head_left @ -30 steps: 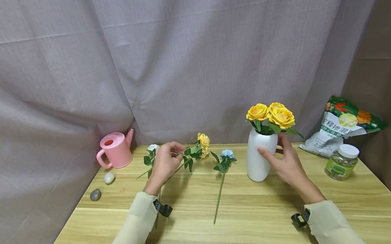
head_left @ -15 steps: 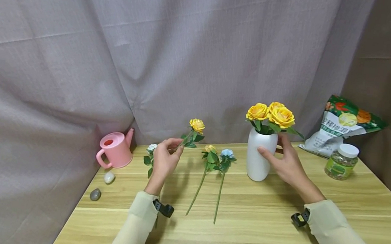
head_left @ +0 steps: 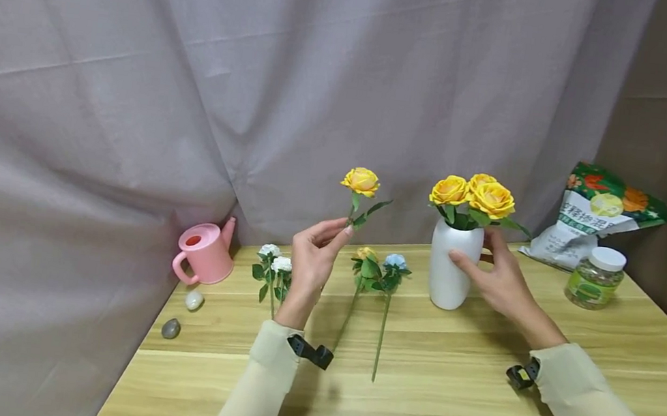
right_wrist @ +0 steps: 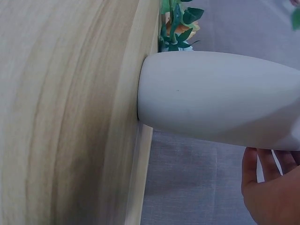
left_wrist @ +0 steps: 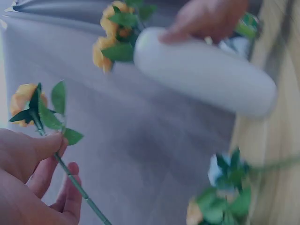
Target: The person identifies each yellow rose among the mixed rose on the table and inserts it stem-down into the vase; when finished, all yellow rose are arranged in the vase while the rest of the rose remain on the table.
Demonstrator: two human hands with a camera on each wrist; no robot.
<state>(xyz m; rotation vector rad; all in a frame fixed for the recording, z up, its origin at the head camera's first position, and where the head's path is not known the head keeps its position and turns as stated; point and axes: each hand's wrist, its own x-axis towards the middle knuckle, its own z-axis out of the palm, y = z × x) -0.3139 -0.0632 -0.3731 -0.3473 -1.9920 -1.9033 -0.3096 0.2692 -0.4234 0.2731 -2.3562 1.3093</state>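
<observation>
In the head view my left hand pinches the stem of a yellow rose, raised above the table with its bloom up. The left wrist view shows thumb and finger on the green stem, just below its leaves. My right hand holds a white vase at its upper right side, thumb in front, other fingers partly hidden behind. The vase stands upright on the table and bears several yellow roses. Between the hands lie a yellow flower and a blue flower.
White flowers lie left of my left hand. Farther left are a pink watering can, a pale stone and a grey stone. A printed bag and a lidded jar stand right of the vase.
My left hand has lifted one yellow rose from the table and moved it up and right, turning it upright. The other yellow flower now lies beside the blue one. The right hand stays on the vase.
</observation>
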